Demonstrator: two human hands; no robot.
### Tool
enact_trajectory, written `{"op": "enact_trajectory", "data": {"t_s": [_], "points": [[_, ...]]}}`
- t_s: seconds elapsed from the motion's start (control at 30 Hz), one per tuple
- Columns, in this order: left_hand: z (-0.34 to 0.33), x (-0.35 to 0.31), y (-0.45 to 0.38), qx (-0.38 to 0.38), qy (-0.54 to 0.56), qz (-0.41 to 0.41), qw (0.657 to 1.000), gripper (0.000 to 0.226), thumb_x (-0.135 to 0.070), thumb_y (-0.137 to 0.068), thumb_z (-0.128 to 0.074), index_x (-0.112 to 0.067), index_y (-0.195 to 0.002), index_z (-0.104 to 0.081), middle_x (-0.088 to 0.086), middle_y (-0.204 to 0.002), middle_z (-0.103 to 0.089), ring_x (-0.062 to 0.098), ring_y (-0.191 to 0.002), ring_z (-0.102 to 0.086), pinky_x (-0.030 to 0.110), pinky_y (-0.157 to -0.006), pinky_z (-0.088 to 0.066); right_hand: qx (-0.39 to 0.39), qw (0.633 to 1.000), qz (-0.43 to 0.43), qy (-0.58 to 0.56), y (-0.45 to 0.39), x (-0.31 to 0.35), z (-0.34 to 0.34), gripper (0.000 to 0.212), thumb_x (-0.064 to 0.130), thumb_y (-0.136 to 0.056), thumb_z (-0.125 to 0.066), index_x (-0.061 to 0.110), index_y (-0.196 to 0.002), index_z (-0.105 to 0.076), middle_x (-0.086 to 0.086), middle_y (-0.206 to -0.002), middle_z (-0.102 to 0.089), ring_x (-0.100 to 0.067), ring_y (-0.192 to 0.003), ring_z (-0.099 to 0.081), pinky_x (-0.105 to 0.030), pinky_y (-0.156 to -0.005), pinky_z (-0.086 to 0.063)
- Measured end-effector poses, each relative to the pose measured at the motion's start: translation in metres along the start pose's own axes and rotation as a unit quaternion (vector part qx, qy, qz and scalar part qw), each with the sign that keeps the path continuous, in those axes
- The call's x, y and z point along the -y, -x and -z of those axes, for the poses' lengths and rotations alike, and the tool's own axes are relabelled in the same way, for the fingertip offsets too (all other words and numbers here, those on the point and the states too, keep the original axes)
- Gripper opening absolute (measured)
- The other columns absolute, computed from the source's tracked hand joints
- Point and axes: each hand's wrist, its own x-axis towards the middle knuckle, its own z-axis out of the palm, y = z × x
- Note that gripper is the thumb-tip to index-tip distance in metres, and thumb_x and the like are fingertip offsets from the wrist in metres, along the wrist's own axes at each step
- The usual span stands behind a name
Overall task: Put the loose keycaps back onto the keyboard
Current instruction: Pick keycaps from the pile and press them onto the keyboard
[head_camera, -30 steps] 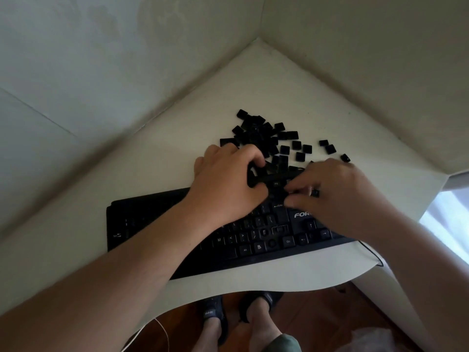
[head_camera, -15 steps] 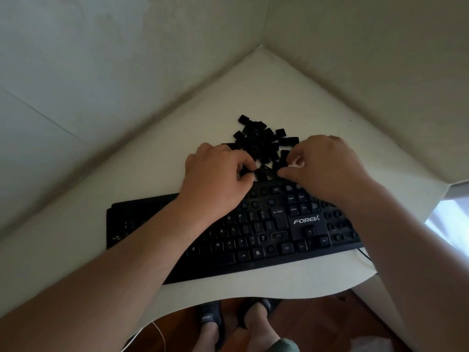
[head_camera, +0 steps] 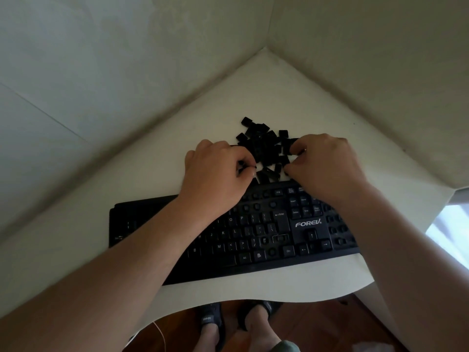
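Sitting on the white counter (head_camera: 304, 102), the black keyboard (head_camera: 284, 232) has its 9 o'clock half hidden under a forearm. Loose keycaps (head_camera: 261, 143) pile at 12 o'clock. Left hand (head_camera: 215, 171) pinches one keycap; right hand (head_camera: 327, 163) curls into the pile, grip unclear.

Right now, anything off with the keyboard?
Yes. The FOREV keyboard has bare sockets near the arrow keys, and the loose keycaps sit heaped behind it. Left hand and right hand are picking there.

matt black plastic keyboard (head_camera: 299, 235), wooden floor (head_camera: 317, 323)
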Motion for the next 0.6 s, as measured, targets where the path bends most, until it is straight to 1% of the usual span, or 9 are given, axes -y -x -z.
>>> {"op": "enact_trajectory", "data": {"t_s": [0.1, 0.17, 0.23, 0.3, 0.37, 0.43, 0.47, 0.53, 0.6], "points": [[0.0, -0.003, 0.001, -0.002, 0.011, -0.01, 1.0, 0.01, -0.047, -0.097, -0.062, -0.045, -0.1, -0.071, -0.017, -0.087, -0.06, 0.016, -0.101, -0.048, 0.034, -0.086, -0.032, -0.02, 0.999, -0.003, -0.041, 0.0, -0.003, -0.001, 0.024, 0.027, -0.089, -0.066, 0.027, -0.113, -0.07, 0.005, -0.099, -0.074, -0.024, -0.102, -0.064, -0.049, -0.093, -0.054], [-0.001, -0.004, 0.001, 0.003, 0.023, -0.014, 1.0, 0.011, -0.046, -0.097, -0.063, -0.045, -0.105, -0.071, -0.017, -0.091, -0.061, 0.015, -0.102, -0.048, 0.035, -0.088, -0.035, -0.028, 0.997, 0.012, -0.065, 0.001, -0.006, -0.003, 0.021, 0.024, -0.091, -0.067, 0.029, -0.111, -0.071, 0.008, -0.096, -0.073, -0.02, -0.098, -0.065, -0.044, -0.091, -0.055], [-0.001, -0.004, 0.001, 0.002, 0.045, -0.031, 0.998, 0.022, -0.044, -0.097, -0.065, -0.045, -0.119, -0.067, -0.018, -0.099, -0.062, 0.013, -0.105, -0.049, 0.038, -0.094, -0.04, -0.029, 0.99, 0.014, -0.137, 0.006, -0.008, 0.001, 0.019, 0.023, -0.091, -0.071, 0.033, -0.107, -0.072, 0.011, -0.091, -0.072, -0.007, -0.086, -0.066, -0.026, -0.077, -0.056], [0.004, -0.005, 0.002, 0.009, 0.099, -0.074, 0.992, 0.041, -0.041, -0.097, -0.068, -0.044, -0.137, -0.058, -0.02, -0.114, -0.063, 0.007, -0.109, -0.052, 0.037, -0.101, -0.042, 0.004, 0.974, 0.011, -0.225, 0.012, -0.009, 0.008, 0.018, 0.022, -0.089, -0.075, 0.035, -0.101, -0.073, 0.011, -0.084, -0.073, -0.001, -0.074, -0.065, -0.009, -0.058, -0.047], [0.012, -0.008, 0.006, 0.037, 0.161, -0.111, 0.98, 0.049, -0.035, -0.096, -0.073, -0.04, -0.142, -0.057, -0.027, -0.121, -0.064, -0.001, -0.109, -0.057, 0.023, -0.099, -0.042, 0.072, 0.943, 0.019, -0.326, 0.019, -0.012, 0.014, 0.018, 0.016, -0.09, -0.074, 0.031, -0.098, -0.073, 0.008, -0.081, -0.076, -0.007, -0.066, -0.065, -0.016, -0.057, -0.048], [0.017, -0.008, 0.01, 0.048, 0.194, -0.132, 0.971, 0.037, -0.029, -0.095, -0.075, -0.035, -0.131, -0.067, -0.03, -0.11, -0.067, -0.001, -0.103, -0.065, 0.01, -0.086, -0.042, 0.147, 0.885, 0.029, -0.44, 0.024, -0.014, 0.017, 0.02, 0.005, -0.091, -0.072, 0.024, -0.095, -0.072, 0.0, -0.078, -0.075, -0.017, -0.064, -0.059, -0.028, -0.061, -0.045], [0.019, -0.007, 0.012, 0.048, 0.209, -0.133, 0.968, 0.03, -0.027, -0.095, -0.076, -0.033, -0.125, -0.072, -0.029, -0.102, -0.069, 0.0, -0.099, -0.067, 0.008, -0.08, -0.044, 0.178, 0.853, 0.027, -0.49, 0.025, -0.016, 0.016, 0.021, 0.002, -0.09, -0.072, 0.022, -0.094, -0.071, -0.006, -0.078, -0.073, -0.019, -0.066, -0.056, -0.031, -0.064, -0.042], [0.023, -0.005, 0.015, 0.064, 0.25, -0.113, 0.96, 0.024, -0.026, -0.094, -0.077, -0.031, -0.118, -0.076, -0.022, -0.096, -0.074, 0.005, -0.093, -0.071, 0.015, -0.076, -0.05, 0.217, 0.807, 0.023, -0.549, 0.027, -0.019, 0.015, 0.019, 0.005, -0.086, -0.076, 0.023, -0.092, -0.073, -0.017, -0.083, -0.065, -0.026, -0.074, -0.051, -0.039, -0.072, -0.038], [0.025, -0.003, 0.017, 0.101, 0.3, -0.077, 0.946, 0.024, -0.026, -0.094, -0.077, -0.031, -0.117, -0.076, -0.016, -0.095, -0.078, 0.009, -0.091, -0.073, 0.031, -0.083, -0.058, 0.222, 0.801, 0.039, -0.555, 0.031, -0.022, 0.012, 0.015, 0.012, -0.088, -0.073, 0.026, -0.093, -0.076, -0.02, -0.09, -0.063, -0.029, -0.081, -0.051, -0.044, -0.079, -0.036]]}}
